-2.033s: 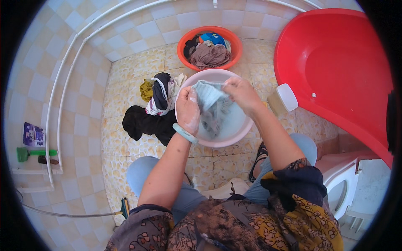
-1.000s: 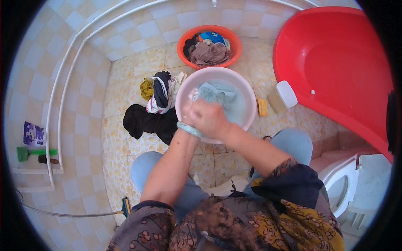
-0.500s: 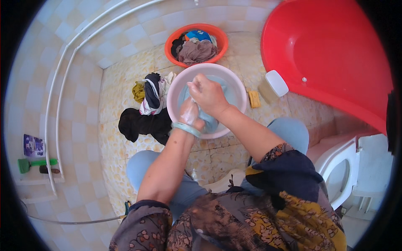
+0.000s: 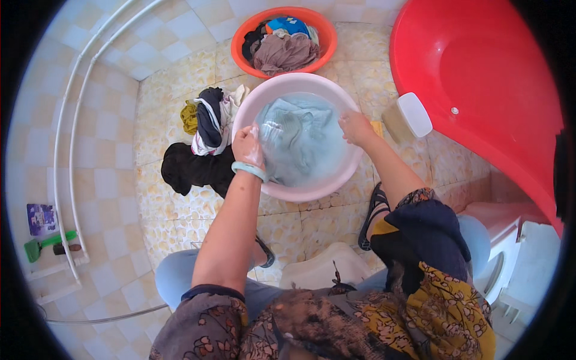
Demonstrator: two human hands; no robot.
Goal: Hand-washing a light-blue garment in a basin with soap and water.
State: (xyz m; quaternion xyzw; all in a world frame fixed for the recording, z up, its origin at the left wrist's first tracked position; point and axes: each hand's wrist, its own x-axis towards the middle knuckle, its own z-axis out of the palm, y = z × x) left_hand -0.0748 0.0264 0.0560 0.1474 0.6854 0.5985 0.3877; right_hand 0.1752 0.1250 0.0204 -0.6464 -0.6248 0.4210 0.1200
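Note:
A pale pink basin (image 4: pixel 300 195) of cloudy water stands on the floor before me. Light blue-green cloth (image 4: pixel 303 135) lies mostly under the water in it. My left hand (image 4: pixel 248 147), with suds on it and a pale bangle (image 4: pixel 251 170) at the wrist, is closed over the basin's left rim. On the opposite side my right hand (image 4: pixel 356 128) grips the right rim, its fingertips bent inward. A yellow bar of soap (image 4: pixel 377 128) shows just beyond the right hand, partly hidden by it.
Behind the basin stands an orange tub (image 4: pixel 330 51) of clothes. Dark and white clothes (image 4: pixel 210 120) and a black garment (image 4: pixel 195 168) lie at left. A white-lidded container (image 4: pixel 408 117) stands by the red bathtub (image 4: pixel 480 78). A low white stool (image 4: pixel 324 264) is between my feet.
My hands were together above the basin; they have parted to its opposite rims. The cloth now shows spread in the water. My knees have moved apart, bringing my sandals into view.

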